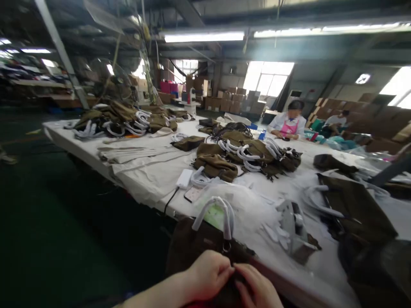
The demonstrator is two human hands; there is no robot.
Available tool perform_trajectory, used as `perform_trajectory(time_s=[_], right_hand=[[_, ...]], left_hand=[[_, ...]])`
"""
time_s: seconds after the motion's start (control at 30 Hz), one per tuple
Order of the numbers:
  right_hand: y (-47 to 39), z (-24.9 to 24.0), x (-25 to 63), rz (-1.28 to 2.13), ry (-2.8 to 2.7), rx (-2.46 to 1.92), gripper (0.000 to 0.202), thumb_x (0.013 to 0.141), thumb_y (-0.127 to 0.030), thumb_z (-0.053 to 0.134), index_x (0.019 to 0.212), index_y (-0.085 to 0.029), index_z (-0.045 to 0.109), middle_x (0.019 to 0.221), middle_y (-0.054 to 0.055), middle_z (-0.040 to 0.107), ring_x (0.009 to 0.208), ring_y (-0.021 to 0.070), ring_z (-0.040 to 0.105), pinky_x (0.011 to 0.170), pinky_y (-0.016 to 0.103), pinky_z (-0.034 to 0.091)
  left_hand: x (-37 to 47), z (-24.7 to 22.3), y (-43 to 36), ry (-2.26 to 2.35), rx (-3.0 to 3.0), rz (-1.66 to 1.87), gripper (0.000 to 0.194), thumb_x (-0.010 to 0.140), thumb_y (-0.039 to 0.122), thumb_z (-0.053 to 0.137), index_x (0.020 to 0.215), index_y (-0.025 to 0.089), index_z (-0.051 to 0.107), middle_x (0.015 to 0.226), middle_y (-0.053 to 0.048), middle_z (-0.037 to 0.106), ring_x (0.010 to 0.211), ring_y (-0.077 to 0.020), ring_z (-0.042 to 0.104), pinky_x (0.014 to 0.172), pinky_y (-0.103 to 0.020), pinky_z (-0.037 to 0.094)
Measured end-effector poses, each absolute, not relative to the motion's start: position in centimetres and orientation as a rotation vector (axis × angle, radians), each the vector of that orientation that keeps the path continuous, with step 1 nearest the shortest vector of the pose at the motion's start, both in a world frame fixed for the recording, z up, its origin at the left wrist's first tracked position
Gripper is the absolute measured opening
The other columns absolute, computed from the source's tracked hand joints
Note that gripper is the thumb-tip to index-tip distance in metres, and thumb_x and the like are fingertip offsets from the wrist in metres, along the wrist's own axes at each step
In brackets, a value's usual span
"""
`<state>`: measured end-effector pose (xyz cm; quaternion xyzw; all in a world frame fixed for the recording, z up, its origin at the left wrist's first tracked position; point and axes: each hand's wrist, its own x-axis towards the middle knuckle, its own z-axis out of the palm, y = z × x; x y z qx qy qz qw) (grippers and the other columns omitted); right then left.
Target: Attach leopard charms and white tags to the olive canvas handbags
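Note:
A dark brown bag (189, 244) is at the table's near edge, its handles (216, 205) wrapped in white and standing up, with a metal ring at the base of one. Below that ring, my left hand (210, 271) is closed in a pinch at the bag. My right hand (257, 284) is close beside it, thumb and fingers bent together at the same spot. The small part between the fingertips is too dark and hidden to make out.
The white table (144, 179) holds piles of brown bags (215, 164), a phone (192, 193), a white power box (184, 179), clear plastic and a tape dispenser (293, 226). A large bag (356, 205) lies right. A person (289, 122) in a pink apron is across the table.

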<state>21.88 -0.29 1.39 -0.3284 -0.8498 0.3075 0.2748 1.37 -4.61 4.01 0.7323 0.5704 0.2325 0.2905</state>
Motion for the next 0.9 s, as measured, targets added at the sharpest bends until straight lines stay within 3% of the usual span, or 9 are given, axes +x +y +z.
perform_trajectory(time_s=[0.07, 0.2, 0.37, 0.47, 0.63, 0.9], right_hand=[[-1.5, 3.0, 20.9, 0.882, -2.393, -0.995, 0.03, 0.094, -0.029, 0.046, 0.097, -0.029, 0.076, 0.092, 0.005, 0.075, 0.083, 0.0199, 0.07, 0.078, 0.028, 0.056], [-1.7, 4.6, 20.1, 0.822, -2.528, -1.086, 0.026, 0.095, -0.031, 0.051, 0.092, -0.026, 0.077, 0.086, 0.003, 0.075, 0.08, 0.0183, 0.067, 0.079, 0.028, 0.049], [-0.7, 2.6, 20.2, 0.966, -2.227, -1.217, 0.026, 0.094, -0.03, 0.052, 0.088, -0.021, 0.076, 0.086, 0.005, 0.074, 0.08, 0.0178, 0.065, 0.079, 0.028, 0.05], [0.2, 0.5, 19.7, 1.083, -2.019, -1.292, 0.026, 0.093, -0.031, 0.052, 0.093, -0.02, 0.075, 0.09, 0.005, 0.074, 0.073, 0.0161, 0.067, 0.074, 0.027, 0.053], [1.6, -2.0, 18.2, 0.998, -2.001, -1.328, 0.023, 0.092, -0.025, 0.052, 0.095, -0.022, 0.076, 0.1, 0.004, 0.075, 0.096, 0.0194, 0.068, 0.094, 0.032, 0.05], [1.7, -1.6, 18.7, 1.036, -2.023, -1.371, 0.023, 0.092, -0.027, 0.053, 0.093, -0.023, 0.076, 0.094, 0.003, 0.076, 0.09, 0.0182, 0.069, 0.087, 0.029, 0.051]], left_hand=[[1.3, 3.9, -5.4, 1.495, 1.891, 0.662, 0.041, 0.094, 0.038, 0.04, 0.062, 0.018, 0.055, 0.061, 0.0, 0.058, 0.055, -0.0117, 0.048, 0.052, -0.024, 0.029], [0.6, 3.0, -6.0, 1.398, 1.803, 0.724, 0.04, 0.095, 0.039, 0.04, 0.065, 0.019, 0.058, 0.062, 0.0, 0.058, 0.06, -0.0134, 0.052, 0.059, -0.024, 0.038], [-1.1, 1.0, -5.0, 1.774, 1.601, 1.055, 0.028, 0.092, 0.038, 0.044, 0.098, 0.018, 0.064, 0.094, -0.008, 0.069, 0.087, -0.0213, 0.064, 0.079, -0.031, 0.049], [-1.7, -0.6, -3.9, 1.858, 1.477, 1.021, 0.028, 0.089, 0.039, 0.048, 0.098, 0.018, 0.065, 0.096, -0.009, 0.071, 0.088, -0.0239, 0.067, 0.082, -0.034, 0.051], [-0.4, -2.6, -2.1, 1.645, 1.179, 0.995, 0.032, 0.078, 0.038, 0.06, 0.101, 0.016, 0.066, 0.096, -0.01, 0.074, 0.09, -0.0251, 0.07, 0.085, -0.037, 0.053], [1.3, -2.8, -1.6, 1.506, 1.063, 0.978, 0.036, 0.07, 0.049, 0.066, 0.084, 0.017, 0.07, 0.082, -0.006, 0.075, 0.081, -0.0241, 0.068, 0.077, -0.035, 0.053]])
